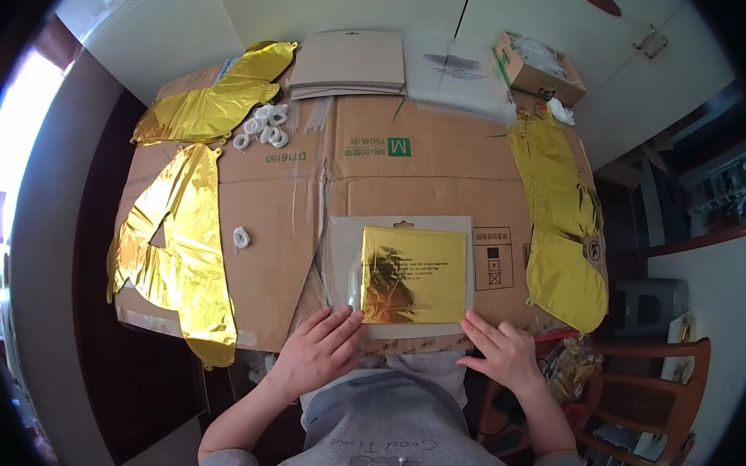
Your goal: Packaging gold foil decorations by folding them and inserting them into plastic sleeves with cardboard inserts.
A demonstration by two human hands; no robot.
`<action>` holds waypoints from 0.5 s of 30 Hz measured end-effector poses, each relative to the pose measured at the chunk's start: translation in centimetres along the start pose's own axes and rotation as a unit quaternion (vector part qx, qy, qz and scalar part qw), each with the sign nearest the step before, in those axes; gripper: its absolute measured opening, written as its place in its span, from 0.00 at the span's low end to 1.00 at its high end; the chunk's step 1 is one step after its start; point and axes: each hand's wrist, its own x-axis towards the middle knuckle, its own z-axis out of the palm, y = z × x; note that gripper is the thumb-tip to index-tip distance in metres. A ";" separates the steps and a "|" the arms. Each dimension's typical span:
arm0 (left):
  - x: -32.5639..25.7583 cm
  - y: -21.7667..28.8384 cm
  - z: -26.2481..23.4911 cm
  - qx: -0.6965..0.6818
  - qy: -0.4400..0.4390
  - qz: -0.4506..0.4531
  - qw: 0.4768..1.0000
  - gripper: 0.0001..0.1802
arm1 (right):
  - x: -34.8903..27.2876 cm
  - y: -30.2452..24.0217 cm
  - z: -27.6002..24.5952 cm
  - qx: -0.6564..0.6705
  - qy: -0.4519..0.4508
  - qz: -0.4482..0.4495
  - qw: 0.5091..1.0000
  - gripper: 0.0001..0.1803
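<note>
I am resting the left hand [324,347] and right hand [506,351], fingers apart, at lower corners of the gold packet [430,272], probably keeping it flat.

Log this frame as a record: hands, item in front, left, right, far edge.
left_hand: left hand, fingertips on packet's near left corner
right_hand: right hand, fingertips at its near right corner
item: flat packet with folded gold foil showing, hanger slot at far edge
surface: brown cardboard
left: flat gold foil shape; single white roll between it and packet
right: long gold foil piece
far_edge: grey card stack, clear bags, small open box
</note>
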 end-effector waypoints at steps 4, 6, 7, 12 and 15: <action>0.0 -0.4 0.0 -0.004 0.040 0.015 0.999 0.21 | -0.4 0.6 1.6 0.002 0.062 -0.008 0.998 0.30; 0.1 -0.9 0.0 0.001 0.061 0.023 0.998 0.18 | -0.3 0.8 2.0 0.023 0.080 -0.006 0.996 0.26; 0.2 -0.9 -0.2 0.010 0.062 0.033 0.997 0.16 | -0.3 0.8 2.2 0.020 0.088 -0.010 0.996 0.25; 0.0 -0.8 0.4 0.013 0.098 0.035 0.995 0.10 | -0.2 0.5 3.2 0.025 0.139 -0.020 0.990 0.19; -0.1 -0.6 0.8 0.009 0.124 0.029 0.992 0.07 | -0.1 0.1 4.0 0.032 0.171 -0.034 0.984 0.16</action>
